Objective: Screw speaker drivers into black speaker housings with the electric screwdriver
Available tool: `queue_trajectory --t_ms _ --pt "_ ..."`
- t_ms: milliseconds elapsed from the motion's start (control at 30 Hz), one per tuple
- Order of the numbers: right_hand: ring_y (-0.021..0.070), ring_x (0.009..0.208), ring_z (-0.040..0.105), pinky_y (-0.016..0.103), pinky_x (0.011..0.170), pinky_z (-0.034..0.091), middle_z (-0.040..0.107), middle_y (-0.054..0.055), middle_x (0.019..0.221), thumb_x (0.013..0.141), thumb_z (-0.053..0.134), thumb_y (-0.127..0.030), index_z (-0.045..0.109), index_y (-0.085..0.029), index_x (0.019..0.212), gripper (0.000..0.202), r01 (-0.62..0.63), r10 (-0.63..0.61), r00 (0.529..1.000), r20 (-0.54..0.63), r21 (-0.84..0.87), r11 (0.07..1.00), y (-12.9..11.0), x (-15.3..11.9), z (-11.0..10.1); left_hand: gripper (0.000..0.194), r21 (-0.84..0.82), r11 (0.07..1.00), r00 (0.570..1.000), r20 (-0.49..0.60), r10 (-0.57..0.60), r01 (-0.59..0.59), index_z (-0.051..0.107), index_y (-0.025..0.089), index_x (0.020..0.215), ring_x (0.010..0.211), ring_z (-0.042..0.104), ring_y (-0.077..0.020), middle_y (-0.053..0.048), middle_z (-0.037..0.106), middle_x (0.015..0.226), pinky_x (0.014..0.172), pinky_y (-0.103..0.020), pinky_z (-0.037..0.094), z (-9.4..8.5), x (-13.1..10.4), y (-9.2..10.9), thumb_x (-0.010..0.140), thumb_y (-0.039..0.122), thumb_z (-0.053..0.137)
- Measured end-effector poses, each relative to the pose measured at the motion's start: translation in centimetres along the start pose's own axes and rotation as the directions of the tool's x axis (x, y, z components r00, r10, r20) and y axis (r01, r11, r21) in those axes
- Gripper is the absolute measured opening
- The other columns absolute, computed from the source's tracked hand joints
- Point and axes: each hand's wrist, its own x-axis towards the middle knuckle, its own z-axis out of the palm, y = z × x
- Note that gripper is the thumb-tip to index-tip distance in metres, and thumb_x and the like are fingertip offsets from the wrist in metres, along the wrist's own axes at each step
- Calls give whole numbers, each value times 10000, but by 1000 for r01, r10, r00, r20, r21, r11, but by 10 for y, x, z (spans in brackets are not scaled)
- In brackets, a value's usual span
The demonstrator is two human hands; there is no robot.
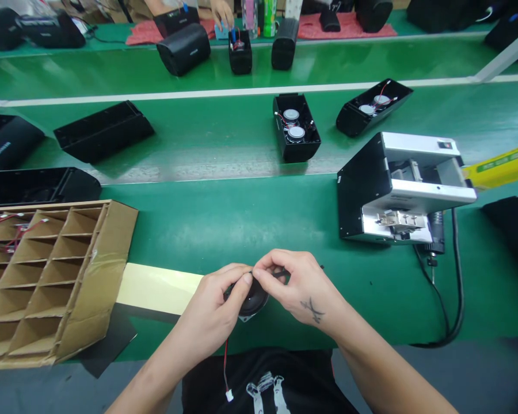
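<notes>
Just in front of my body, my left hand (218, 293) holds a small round speaker driver (254, 300) with a dark cone, thumb and fingers on its left edge. From it a thin red and dark wire (225, 368) hangs past the table edge, ending in a white plug. My right hand (300, 282) is closed, pinching a thin black strip (280, 274) at the speaker's upper rim. Part of that strip is hidden behind the fingers, and its far end pokes out beyond the knuckles. Both hands' fingertips nearly meet over the rim.
A divided cardboard box (99, 270) stands left, with wired parts inside. Pale yellow sheet (159, 287) lies beside it. A silver-black machine (410, 190) with cables is at right. Black speaker housings (297, 152) sit on the conveyor (207, 144). Across it, another person's hand (223, 12) works.
</notes>
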Motion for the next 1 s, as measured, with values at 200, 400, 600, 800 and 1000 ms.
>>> queue_trajectory --t_ms 200,400,600,800,1000 --pt "121 699 626 265 650 457 764 -24 841 963 686 -292 762 -229 945 100 15 -21 998 -55 -96 995 2 -8 -5 331 18 999 998 -54 31 -30 795 249 1057 1001 673 -192 -40 767 1131 916 -303 528 1 -1 -3 1073 385 494" --pt "102 630 565 259 598 406 737 -39 779 980 686 -302 747 -226 843 168 39 -43 999 -31 -138 990 0 -12 -14 327 -54 999 998 -59 5 -8 783 260 1143 1034 680 -195 -42 766 1159 937 -309 532 0 -2 -4 1067 417 507" --pt "90 568 542 248 563 405 734 -30 738 975 690 -333 741 -209 813 210 -10 7 999 -41 -70 997 0 -13 -16 339 -135 990 998 -44 -53 46 760 236 1113 928 675 -192 -45 759 1070 840 -305 560 0 -5 -3 1055 452 505" --pt "90 561 539 243 548 397 737 -28 745 974 674 -319 743 -213 825 196 -12 9 999 -47 -53 998 -1 -14 -18 307 -172 985 997 -68 -41 29 714 215 970 898 668 -182 -38 727 984 776 -273 563 3 -5 -1 1048 413 493" --pt "93 554 523 247 535 384 713 -28 719 971 671 -332 743 -221 818 203 -7 3 998 -60 -68 998 -3 -20 -22 275 -188 981 995 -78 -60 45 706 211 975 887 667 -176 -40 726 1000 762 -267 558 5 -3 0 1019 428 542"
